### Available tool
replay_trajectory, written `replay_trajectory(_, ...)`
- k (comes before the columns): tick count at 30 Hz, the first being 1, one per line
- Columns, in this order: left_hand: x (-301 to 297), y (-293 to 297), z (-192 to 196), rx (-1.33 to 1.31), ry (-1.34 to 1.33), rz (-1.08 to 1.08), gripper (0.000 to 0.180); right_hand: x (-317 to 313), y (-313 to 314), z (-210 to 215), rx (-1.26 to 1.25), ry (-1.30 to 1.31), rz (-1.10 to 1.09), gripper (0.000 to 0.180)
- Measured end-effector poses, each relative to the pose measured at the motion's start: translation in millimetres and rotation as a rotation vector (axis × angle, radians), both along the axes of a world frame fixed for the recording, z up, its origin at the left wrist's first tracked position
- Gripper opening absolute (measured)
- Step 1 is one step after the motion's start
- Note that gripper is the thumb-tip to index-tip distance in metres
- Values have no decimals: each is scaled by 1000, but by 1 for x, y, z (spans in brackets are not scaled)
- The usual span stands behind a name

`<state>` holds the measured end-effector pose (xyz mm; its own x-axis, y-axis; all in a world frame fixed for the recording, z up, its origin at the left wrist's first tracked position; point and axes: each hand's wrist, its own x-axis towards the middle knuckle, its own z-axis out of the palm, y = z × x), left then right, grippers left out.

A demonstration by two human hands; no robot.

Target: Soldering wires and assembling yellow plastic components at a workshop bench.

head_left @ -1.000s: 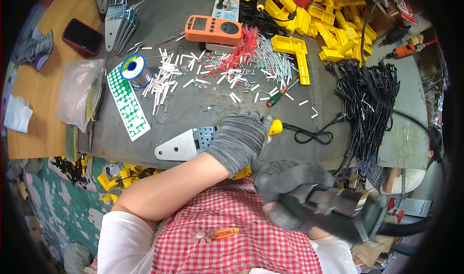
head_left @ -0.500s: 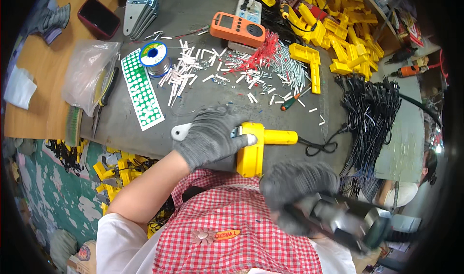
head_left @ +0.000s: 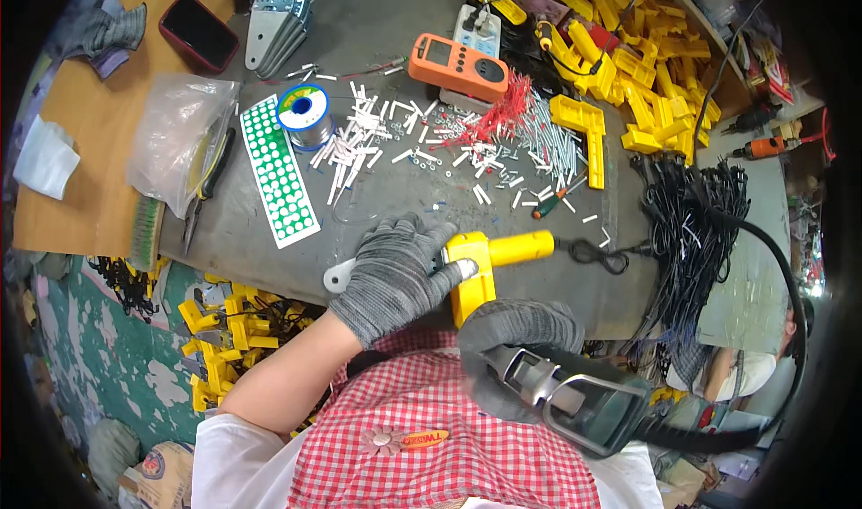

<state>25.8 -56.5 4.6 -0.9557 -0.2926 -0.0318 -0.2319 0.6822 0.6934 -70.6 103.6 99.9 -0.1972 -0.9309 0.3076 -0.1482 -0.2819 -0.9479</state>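
Observation:
My left hand, in a grey knitted glove, presses a yellow plastic housing with a round handle part against the bench's near side. Its thumb lies on the housing's edge. From under the hand pokes the rounded end of a grey metal plate with a hole. My right hand, gloved too, is wrapped around a dark corded power tool with a silver metal bracket. That tool sits just below and right of the housing; its working tip is hidden. A black cable lies by the housing's handle end.
Small white tubes, screws and red wires are scattered mid-bench. Behind them stands an orange meter. A solder spool and green-dotted sheet lie left. Yellow housings and black cords are heaped right.
My right hand has brought the power tool left, closer to the yellow housing's near end. The housing has tilted slightly under my left hand. The whole view has shifted a little.

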Motion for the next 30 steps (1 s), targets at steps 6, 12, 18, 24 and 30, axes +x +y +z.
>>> replay_trajectory(6, -15, -11, 12, -56, -106, -188, 59, -32, -8, -12, -36, -362, -81, 22)
replay_trajectory(12, -19, -19, 6, -34, -204, -285, 62, -53, -14, -47, 399, 268, -205, 26)
replay_trajectory(18, -8, -6, -9, 13, 21, -126, 63, -43, -20, -63, 337, 316, -273, 16)
replay_trajectory(24, -16, -13, 9, -9, -58, -174, 60, -61, -26, -53, 253, 480, -224, 20)
replay_trajectory(30, -67, -46, 0, -178, 59, -9, 27, -86, -20, 27, 83, -499, -348, 50)
